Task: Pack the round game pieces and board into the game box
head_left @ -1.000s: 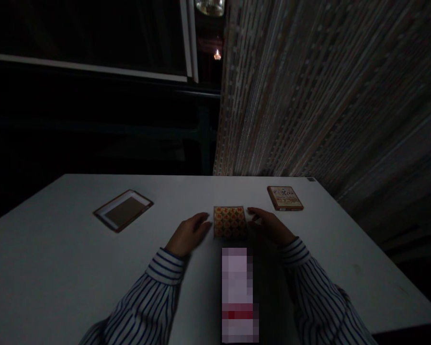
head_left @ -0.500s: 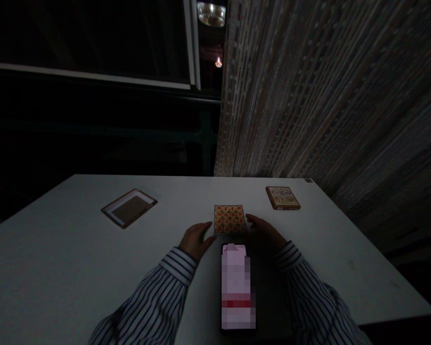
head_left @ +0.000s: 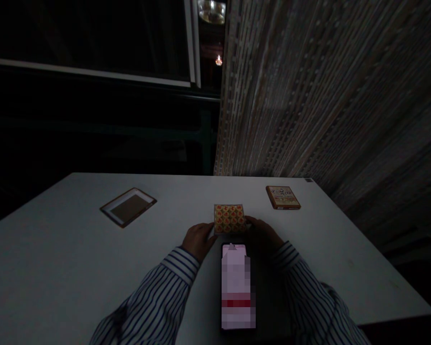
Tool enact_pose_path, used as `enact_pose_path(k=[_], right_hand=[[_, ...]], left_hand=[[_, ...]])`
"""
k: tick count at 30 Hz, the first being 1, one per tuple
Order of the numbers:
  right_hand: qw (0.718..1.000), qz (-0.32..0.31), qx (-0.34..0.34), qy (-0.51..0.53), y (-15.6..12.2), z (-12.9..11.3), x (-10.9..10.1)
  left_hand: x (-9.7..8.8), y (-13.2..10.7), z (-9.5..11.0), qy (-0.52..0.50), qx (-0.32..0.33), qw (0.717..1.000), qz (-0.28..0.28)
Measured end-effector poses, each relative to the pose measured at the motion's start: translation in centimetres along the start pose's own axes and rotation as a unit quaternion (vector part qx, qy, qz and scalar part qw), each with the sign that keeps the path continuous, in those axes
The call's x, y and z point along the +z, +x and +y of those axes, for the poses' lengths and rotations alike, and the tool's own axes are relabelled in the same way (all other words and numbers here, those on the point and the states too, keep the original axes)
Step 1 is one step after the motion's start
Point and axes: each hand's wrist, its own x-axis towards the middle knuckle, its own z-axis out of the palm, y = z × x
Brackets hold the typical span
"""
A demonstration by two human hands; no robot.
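A square block of orange-and-cream patterned tiles (head_left: 230,218) lies at the middle of the white table (head_left: 57,268). My left hand (head_left: 198,239) curls against its near left corner, fingertips pressed to the edge. My right hand (head_left: 265,232) grips its near right corner the same way. Both arms wear striped sleeves. The light is very dim, so finger detail is hard to see.
A phone with a lit screen (head_left: 238,285) lies between my forearms, just behind the block. A flat open tray with a brown inside (head_left: 128,207) sits at the left. A small printed box (head_left: 282,197) lies at the right, near a brick wall (head_left: 326,96).
Both hands have drawn back toward me and closed in on the block's near corners. The view shifted a little, bringing the phone further into sight.
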Motion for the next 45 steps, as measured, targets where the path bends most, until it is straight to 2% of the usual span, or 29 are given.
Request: enact_pose_path(k=[10, 18, 31, 38, 45], right_hand=[[1.000, 0.011, -0.008, 0.018, -0.1, 0.4, 0.4], [1.000, 0.005, 0.003, 0.016, -0.1, 0.1, 0.2], [1.000, 0.010, -0.011, -0.024, 0.5, -0.8, -0.1], [1.000, 0.009, -0.017, -0.012, 0.9, -0.7, 0.1], [0.999, 0.014, -0.023, -0.021, 0.8, -0.8, 0.0]], left_hand=[[0.4, -0.1, -0.3, -0.012, 0.001, 1.000, 0.012], [0.4, 0.0, -0.3, 0.002, -0.009, 1.000, -0.007], [0.1, 0.2, -0.6, -0.020, -0.026, 0.999, 0.019], [0.1, 0.2, -0.7, -0.022, -0.033, 0.999, 0.031], [0.0, 0.5, -0.6, -0.016, -0.037, 0.999, 0.019]])
